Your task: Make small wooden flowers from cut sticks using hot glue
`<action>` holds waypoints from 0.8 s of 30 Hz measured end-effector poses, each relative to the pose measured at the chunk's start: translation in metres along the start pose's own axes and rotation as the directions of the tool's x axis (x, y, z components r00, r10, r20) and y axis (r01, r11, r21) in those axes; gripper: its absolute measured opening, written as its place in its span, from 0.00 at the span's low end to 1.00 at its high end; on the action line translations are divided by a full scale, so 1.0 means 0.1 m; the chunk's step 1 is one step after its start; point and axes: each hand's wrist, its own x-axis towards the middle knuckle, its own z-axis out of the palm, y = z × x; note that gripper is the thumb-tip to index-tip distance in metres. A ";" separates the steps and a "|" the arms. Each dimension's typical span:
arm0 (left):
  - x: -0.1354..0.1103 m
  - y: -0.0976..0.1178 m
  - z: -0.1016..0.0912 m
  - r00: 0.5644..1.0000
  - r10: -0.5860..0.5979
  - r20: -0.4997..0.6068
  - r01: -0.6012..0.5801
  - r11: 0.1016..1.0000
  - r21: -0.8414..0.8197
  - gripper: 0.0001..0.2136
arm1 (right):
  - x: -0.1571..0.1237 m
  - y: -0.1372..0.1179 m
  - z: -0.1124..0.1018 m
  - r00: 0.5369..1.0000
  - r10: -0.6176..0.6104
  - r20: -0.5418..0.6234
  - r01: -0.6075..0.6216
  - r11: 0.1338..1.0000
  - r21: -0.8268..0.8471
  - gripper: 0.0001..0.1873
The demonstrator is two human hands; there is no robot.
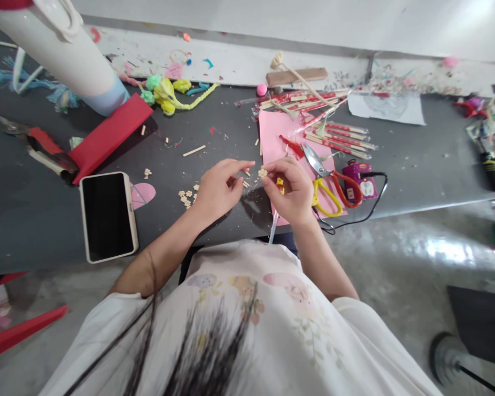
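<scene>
My right hand (289, 187) pinches a small pale flower-shaped piece (263, 172) between thumb and fingertips. An orange-yellow object (279, 185) shows behind its fingers, mostly hidden, and a translucent stick (274, 226) sticks out below. To the left, my left hand (223, 184) hovers with its index finger stretched towards the piece and its thumb apart, holding nothing I can see. Short wooden bits (246, 183) lie between the hands. Beside my left wrist is a cluster of similar flower-shaped pieces (186, 197).
Scissors with red handles (346, 188) and yellow-handled scissors (328, 198) lie on pink paper (272, 129) with red-and-white stick bundles (338, 137). A purple box (361, 179) trails a black cable. Leftward are a phone (108, 217), red box (113, 137), pliers (45, 146) and a large flask (74, 60).
</scene>
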 end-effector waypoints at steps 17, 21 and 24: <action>0.02 0.06 -0.02 0.960 -0.181 0.212 0.273 0.762 -0.587 0.14 | 0.06 -0.17 -0.08 0.972 -0.197 0.126 0.226 0.932 -0.282 0.07; 0.03 0.04 -0.02 0.925 -0.197 0.325 0.373 0.634 -0.678 0.14 | 0.09 -0.21 -0.12 0.973 -0.187 0.138 0.211 0.961 -0.181 0.08; 0.03 0.02 -0.02 0.917 -0.162 0.364 0.387 0.582 -0.716 0.16 | 0.10 -0.25 -0.14 0.978 -0.171 0.122 0.186 0.975 -0.121 0.09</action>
